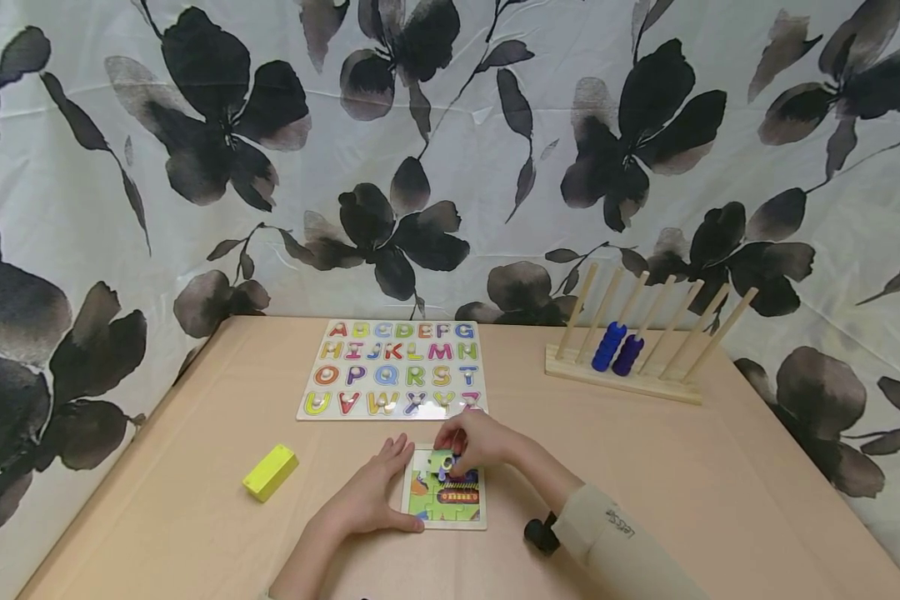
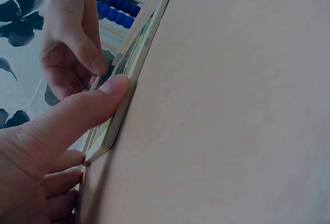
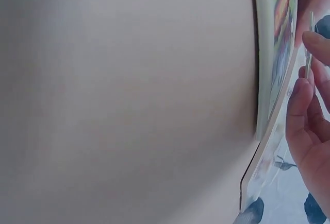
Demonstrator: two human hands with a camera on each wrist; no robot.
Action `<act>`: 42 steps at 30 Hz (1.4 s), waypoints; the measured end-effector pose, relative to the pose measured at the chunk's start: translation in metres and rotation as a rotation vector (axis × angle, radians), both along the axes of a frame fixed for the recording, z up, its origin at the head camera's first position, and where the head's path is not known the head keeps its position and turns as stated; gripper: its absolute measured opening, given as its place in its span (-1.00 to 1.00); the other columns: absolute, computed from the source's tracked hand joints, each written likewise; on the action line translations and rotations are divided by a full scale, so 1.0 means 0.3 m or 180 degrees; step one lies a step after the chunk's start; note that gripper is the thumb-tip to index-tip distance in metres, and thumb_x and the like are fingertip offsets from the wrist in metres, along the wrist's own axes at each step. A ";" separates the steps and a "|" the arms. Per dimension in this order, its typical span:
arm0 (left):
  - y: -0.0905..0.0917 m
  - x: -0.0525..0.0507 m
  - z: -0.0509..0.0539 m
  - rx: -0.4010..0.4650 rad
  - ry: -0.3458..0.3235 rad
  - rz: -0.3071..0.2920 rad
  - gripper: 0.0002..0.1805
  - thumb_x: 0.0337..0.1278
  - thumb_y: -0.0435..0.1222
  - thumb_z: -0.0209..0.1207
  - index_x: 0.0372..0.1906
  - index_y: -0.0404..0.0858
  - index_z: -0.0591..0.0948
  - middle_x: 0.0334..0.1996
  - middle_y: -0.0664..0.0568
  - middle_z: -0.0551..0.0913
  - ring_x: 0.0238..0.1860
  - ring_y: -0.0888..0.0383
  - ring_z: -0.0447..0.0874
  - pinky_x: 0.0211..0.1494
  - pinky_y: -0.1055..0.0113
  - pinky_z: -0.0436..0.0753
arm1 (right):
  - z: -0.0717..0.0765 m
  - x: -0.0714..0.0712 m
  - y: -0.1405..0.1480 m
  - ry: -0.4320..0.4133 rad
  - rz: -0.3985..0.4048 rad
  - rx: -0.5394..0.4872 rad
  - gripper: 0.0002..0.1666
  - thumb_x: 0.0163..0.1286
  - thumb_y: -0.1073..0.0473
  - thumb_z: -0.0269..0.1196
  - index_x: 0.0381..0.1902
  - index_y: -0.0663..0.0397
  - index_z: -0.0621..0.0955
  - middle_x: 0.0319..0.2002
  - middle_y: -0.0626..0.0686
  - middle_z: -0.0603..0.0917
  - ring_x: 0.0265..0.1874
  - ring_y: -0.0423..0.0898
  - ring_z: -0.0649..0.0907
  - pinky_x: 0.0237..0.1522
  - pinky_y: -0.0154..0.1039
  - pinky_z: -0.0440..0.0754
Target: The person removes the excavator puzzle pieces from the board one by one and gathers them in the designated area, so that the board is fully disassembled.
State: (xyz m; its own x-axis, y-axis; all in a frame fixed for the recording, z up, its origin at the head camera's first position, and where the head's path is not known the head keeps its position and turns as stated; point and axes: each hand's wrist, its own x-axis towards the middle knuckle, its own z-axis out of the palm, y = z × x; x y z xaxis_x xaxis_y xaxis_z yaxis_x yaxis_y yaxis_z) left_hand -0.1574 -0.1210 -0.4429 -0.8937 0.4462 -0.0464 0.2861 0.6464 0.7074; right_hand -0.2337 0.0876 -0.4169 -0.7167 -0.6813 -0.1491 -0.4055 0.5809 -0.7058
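Observation:
A small framed jigsaw puzzle (image 1: 483,508) with a picture of a vehicle on green lies flat near the table's front. My left hand (image 1: 371,492) rests along its left side, the thumb (image 2: 114,86) touching the frame near the lower left corner. Above the puzzle's upper part, my right hand (image 1: 480,440) pinches a puzzle piece (image 1: 442,461) between thumb and fingers. Seen edge-on in the right wrist view, that thin piece (image 3: 309,54) stands tilted up, apart from the frame. Part of the puzzle's upper right is hidden by the right hand.
Behind the puzzle lies a white alphabet board (image 1: 390,362) with colourful letters. A yellow block (image 1: 270,472) lies to the left. At the back right stands a wooden peg rack (image 1: 622,379) with blue beads (image 1: 610,347) on two pegs. A floral cloth (image 1: 495,208) hangs behind the table.

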 end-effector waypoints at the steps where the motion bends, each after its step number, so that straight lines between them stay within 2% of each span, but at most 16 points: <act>1: 0.000 0.000 0.000 -0.0005 -0.0004 0.0006 0.14 -0.43 -0.03 0.47 0.31 -0.49 0.17 0.37 -0.30 0.01 0.37 -0.25 -0.15 0.33 -0.15 -0.01 | 0.001 0.001 0.007 0.0015 -0.0010 -0.0004 -0.67 -0.11 0.34 0.46 -0.32 0.12 0.63 -0.49 -0.08 0.56 -0.48 -0.17 0.49 -0.45 -0.43 0.50; 10: 0.000 -0.006 0.008 -0.0022 0.0025 0.0060 0.15 -0.51 -0.08 0.51 0.28 -0.51 0.21 0.35 -0.30 0.07 0.36 -0.25 -0.07 0.32 -0.14 0.07 | 0.008 0.012 0.086 0.0092 -0.0064 -0.0165 -0.68 -0.09 0.34 0.44 -0.29 0.10 0.66 -0.47 -0.05 0.56 -0.46 -0.09 0.51 -0.46 -0.41 0.51; 17: 0.007 -0.005 0.011 0.0029 -0.0007 0.0085 0.15 -0.53 -0.11 0.52 0.28 -0.51 0.20 0.35 -0.30 0.07 0.36 -0.25 -0.07 0.33 -0.11 0.05 | 0.008 0.011 0.156 0.0129 -0.0102 -0.0304 -0.67 -0.12 0.36 0.43 -0.30 0.12 0.66 -0.48 0.08 0.56 -0.47 -0.07 0.49 -0.48 -0.41 0.49; 21: 0.008 -0.005 0.010 0.0055 -0.0015 0.0101 0.15 -0.54 -0.13 0.53 0.28 -0.51 0.21 0.35 -0.29 0.07 0.36 -0.25 -0.08 0.33 -0.11 0.05 | 0.007 0.009 0.189 0.0153 -0.0156 -0.0340 -0.67 -0.11 0.36 0.43 -0.30 0.15 0.65 -0.47 0.07 0.56 -0.46 -0.07 0.49 -0.47 -0.41 0.49; 30: 0.005 -0.005 0.000 0.0050 0.0005 0.0113 0.15 -0.55 -0.12 0.53 0.28 -0.51 0.21 0.35 -0.31 0.08 0.36 -0.26 -0.08 0.33 -0.10 0.05 | 0.006 0.006 0.252 0.0220 -0.0301 -0.0294 -0.66 -0.10 0.35 0.43 -0.28 0.16 0.63 -0.43 0.00 0.55 -0.43 -0.06 0.49 -0.43 -0.40 0.53; 38: 0.009 -0.004 -0.005 0.0081 -0.0034 0.0184 0.15 -0.54 -0.11 0.53 0.29 -0.50 0.21 0.35 -0.28 0.08 0.36 -0.24 -0.08 0.34 -0.09 0.06 | -0.003 -0.007 0.291 0.0143 -0.0406 -0.0278 -0.65 -0.11 0.39 0.41 -0.28 0.20 0.62 -0.42 0.02 0.55 -0.42 -0.02 0.50 -0.43 -0.38 0.54; 42: 0.009 -0.004 -0.004 0.0089 -0.0039 0.0185 0.15 -0.54 -0.12 0.53 0.29 -0.50 0.21 0.35 -0.28 0.09 0.36 -0.24 -0.08 0.34 -0.09 0.06 | -0.009 -0.016 0.306 0.0146 -0.0429 -0.0240 -0.65 -0.10 0.37 0.42 -0.27 0.19 0.62 -0.41 0.01 0.55 -0.43 -0.06 0.49 -0.44 -0.39 0.53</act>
State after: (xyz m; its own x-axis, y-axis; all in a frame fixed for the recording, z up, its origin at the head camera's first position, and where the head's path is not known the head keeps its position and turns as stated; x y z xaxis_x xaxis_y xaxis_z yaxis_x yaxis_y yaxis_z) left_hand -0.1585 -0.1182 -0.4441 -0.9176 0.3950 -0.0457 0.2398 0.6415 0.7287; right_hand -0.2384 0.1795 -0.4196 -0.8072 -0.5865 -0.0662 -0.3602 0.5784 -0.7319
